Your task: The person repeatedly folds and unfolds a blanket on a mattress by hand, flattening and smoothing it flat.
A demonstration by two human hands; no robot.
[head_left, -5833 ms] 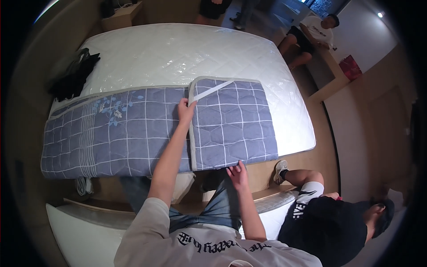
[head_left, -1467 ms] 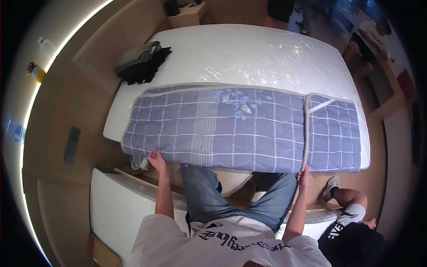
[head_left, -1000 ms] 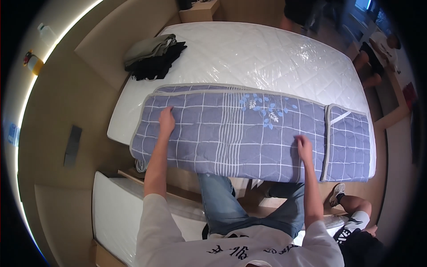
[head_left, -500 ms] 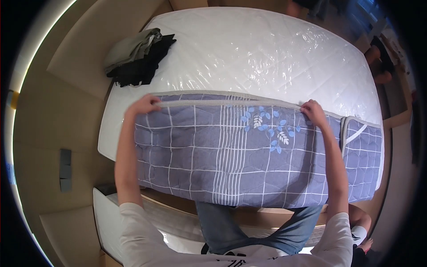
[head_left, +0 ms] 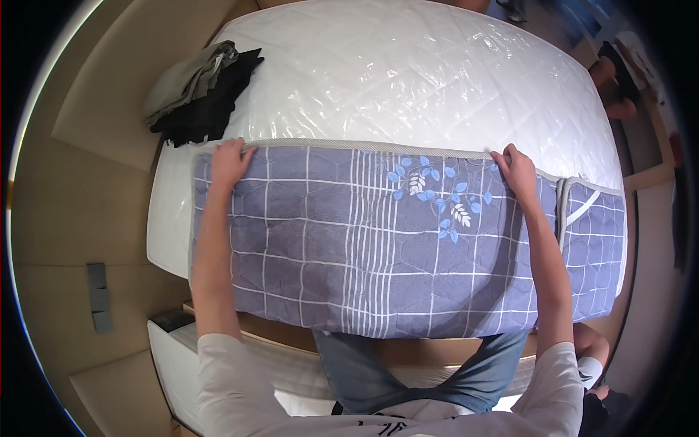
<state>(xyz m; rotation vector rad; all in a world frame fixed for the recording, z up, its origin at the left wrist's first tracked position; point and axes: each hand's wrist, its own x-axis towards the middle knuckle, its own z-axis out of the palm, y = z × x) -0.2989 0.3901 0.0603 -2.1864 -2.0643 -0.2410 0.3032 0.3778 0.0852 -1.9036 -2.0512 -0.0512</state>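
A quilted mattress pad (head_left: 306, 233), grey-blue with white check lines and a blue and white leaf print, lies folded along the near side of the white mattress (head_left: 408, 80). Its pale bound edge runs across the middle of the mattress. My left hand (head_left: 231, 162) pinches that edge near its left end. Farther right, just past the leaf print, my right hand (head_left: 515, 169) grips the same edge with bent fingers. Beyond my right hand, a folded end of the pad shows a white strap (head_left: 584, 208).
Folded grey and black clothes (head_left: 200, 95) lie at the mattress's far left corner. A beige padded headboard (head_left: 109, 95) borders the left side. Another plastic-covered mattress (head_left: 175, 375) stands behind me. Parts of other people show at the right.
My left hand has drawn the bound edge away from me and a little left. The lower layer that showed behind the edge is now covered. My right hand keeps its grip.
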